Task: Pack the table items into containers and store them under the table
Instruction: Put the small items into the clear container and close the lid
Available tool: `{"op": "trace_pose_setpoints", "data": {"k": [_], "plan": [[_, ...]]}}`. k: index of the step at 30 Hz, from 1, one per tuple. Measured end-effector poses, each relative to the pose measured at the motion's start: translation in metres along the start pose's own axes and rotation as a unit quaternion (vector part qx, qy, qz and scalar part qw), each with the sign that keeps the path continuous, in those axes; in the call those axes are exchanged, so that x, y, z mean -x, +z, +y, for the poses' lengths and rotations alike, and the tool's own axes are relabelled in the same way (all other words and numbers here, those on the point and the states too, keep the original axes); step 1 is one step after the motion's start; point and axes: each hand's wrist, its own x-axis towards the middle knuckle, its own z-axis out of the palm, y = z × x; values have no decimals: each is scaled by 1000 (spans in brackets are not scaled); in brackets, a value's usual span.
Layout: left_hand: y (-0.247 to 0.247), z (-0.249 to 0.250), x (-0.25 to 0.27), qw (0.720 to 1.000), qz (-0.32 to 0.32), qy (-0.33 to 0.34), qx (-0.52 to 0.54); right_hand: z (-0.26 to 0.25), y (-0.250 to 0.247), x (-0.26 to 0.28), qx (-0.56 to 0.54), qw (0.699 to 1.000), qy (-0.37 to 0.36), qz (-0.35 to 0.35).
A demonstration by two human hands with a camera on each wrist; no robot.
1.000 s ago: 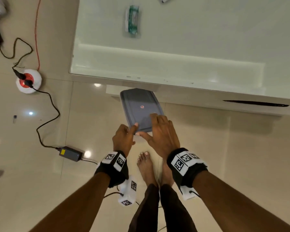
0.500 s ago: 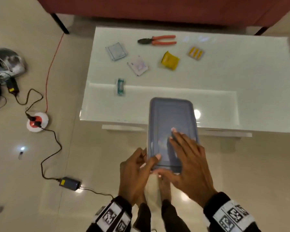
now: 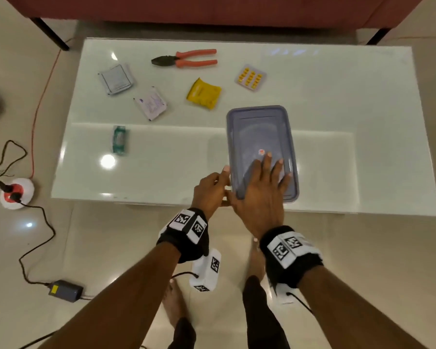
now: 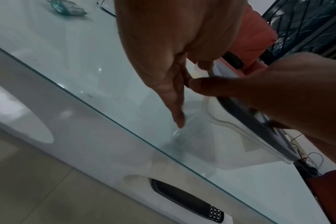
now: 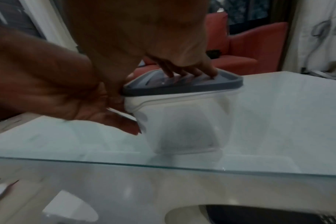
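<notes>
At the table's near edge the container now sits, no longer held off it; right hand flat on its lid, left hand gripping its corner. Right wrist view shows clear walls.

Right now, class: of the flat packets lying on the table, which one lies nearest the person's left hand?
The green-and-clear packet: it lies alone toward the near left, closest to the left hand. The white, purple-printed and yellow packets and the pill strip lie farther back.

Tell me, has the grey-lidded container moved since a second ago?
Yes. The container has gone from the floor beneath the table edge up onto the tabletop, with the right hand on its lid.
</notes>
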Motion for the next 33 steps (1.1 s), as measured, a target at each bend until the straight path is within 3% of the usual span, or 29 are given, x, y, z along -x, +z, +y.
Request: {"op": "trace_pose_setpoints", "data": {"k": [3,7,13,16,18,20,22,25,28,31,33], "plan": [[18,15,2,996,77,-3,-40,-14,-4,-8,10,998,28,-50],[37,43,6,995,93,-39,-3,-19,-19,-22,18,992,36,-123],[49,54,-17,994,-2,-101,47,0,-56,-27,-34,988,25,-152],[65,75,-21,996,28,-46,-75,25,-71,-18,-197,977,4,-83],[73,76,-23,980,89,6,-176,42,-84,-10,-315,948,12,43],[74,66,-29,968,133,27,-210,64,-99,-17,-332,923,33,194],[68,53,-39,963,163,20,-213,96,-106,-36,-317,900,73,289],[58,45,-55,956,204,32,-207,148,-90,-72,-338,878,170,293],[52,47,-64,948,225,55,-218,192,-60,-96,-340,872,272,222],[49,52,-68,946,235,59,-215,202,-44,-103,-241,901,326,152],[48,52,-64,945,229,58,-227,187,-40,-101,-204,915,299,178]]}}
